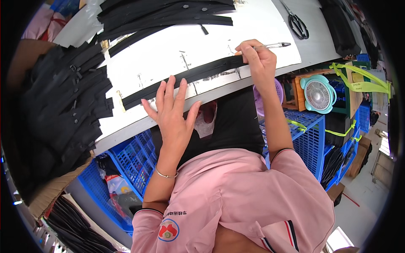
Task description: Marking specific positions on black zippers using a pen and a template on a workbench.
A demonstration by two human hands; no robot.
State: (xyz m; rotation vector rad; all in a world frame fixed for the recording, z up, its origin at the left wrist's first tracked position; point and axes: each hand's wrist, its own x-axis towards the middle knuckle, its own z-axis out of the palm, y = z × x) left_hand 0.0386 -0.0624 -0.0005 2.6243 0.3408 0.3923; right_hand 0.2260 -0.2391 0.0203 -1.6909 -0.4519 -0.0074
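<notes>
A long black fabric strip (198, 72) lies along the near edge of a white board (164, 52) that bears dark handwritten marks. My left hand (172, 107) is spread, its fingertips resting on the strip left of its middle. At the strip's right end, my right hand (260, 61) is closed around a clear-barrelled pen (276, 45), whose dark end sticks out to the right. The pen's other end is mostly hidden by the fingers. Beyond the board's middle lies a stack of black strips (164, 19), with small dark zipper pulls among them.
A big heap of black strips (63, 92) covers the table's left. Black-handled scissors (298, 26) lie at the far right, near a black bundle (339, 29). Below the table edge stand blue plastic crates (310, 143), a purple basket (276, 95) and a turquoise fan (318, 94).
</notes>
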